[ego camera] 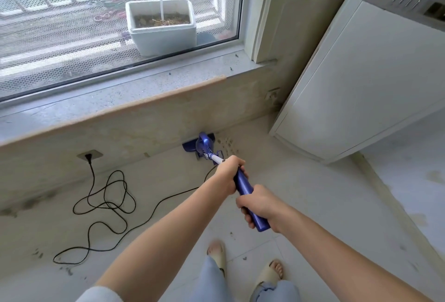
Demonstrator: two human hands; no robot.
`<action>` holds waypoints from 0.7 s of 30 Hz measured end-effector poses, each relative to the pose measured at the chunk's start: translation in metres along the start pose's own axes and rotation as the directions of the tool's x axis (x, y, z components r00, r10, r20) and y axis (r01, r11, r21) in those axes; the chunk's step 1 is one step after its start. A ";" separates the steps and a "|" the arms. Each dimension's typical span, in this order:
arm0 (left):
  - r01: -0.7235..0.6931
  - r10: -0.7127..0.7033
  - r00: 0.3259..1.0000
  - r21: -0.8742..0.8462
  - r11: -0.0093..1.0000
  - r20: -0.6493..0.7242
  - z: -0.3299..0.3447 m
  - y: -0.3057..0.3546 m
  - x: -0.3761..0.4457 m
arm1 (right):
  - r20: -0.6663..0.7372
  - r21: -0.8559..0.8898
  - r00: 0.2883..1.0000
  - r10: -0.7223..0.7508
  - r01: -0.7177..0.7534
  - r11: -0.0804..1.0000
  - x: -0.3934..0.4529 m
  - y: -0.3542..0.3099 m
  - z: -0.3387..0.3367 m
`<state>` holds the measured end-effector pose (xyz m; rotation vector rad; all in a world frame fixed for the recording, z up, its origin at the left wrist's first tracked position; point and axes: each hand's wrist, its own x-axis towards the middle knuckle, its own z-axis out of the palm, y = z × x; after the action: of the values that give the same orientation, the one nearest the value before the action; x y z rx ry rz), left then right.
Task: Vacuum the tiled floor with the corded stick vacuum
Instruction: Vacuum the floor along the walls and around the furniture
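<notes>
**Both hands on the vacuum, its head at the foot of the window wall**

I see both hands on the blue handle of the vacuum. My left hand grips the upper end of the handle, fingers wrapped around it just below where the white tube begins. My right hand grips lower down the handle, nearer my body, fingers curled fully round it, with the rounded end of the handle sticking out past the wrist.

I take the windowsill as my landmark. The vacuum head sits on the tiled floor below the sill's right end, pushed up against the base of the wall under it. Just right of the head, a patch of dark specks lies on the tiles by the wall.

Below the sill's middle, a black plug sits in a wall socket. From it the black cord drops to the floor, lies in loose loops, and runs back toward the vacuum.

Behind the glass above the sill stands a white planter box with soil in it. To the right of the sill, a tall white appliance stands in the corner. My feet in pale slippers are on the tiles well back from the sill.
</notes>
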<state>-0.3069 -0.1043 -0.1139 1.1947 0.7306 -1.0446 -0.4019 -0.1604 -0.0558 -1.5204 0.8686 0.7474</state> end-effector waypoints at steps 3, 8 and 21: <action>-0.030 0.031 0.999 0.027 0.999 -0.026 0.018 -0.004 0.001 | -0.053 0.029 0.999 -0.012 0.013 0.999 -0.003 0.004 -0.014; -0.015 0.015 1.000 0.030 0.999 -0.019 0.048 -0.025 0.003 | -0.072 0.042 0.997 -0.036 0.039 0.998 -0.022 0.022 -0.045; -0.017 0.012 0.999 0.147 0.989 0.036 0.111 -0.023 -0.003 | -0.043 0.101 0.998 -0.036 0.040 0.994 -0.020 0.023 -0.104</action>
<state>-0.3376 -0.2116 -0.0925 1.3021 0.6249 -1.1203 -0.4332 -0.2623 -0.0377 -1.4624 0.8933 0.6370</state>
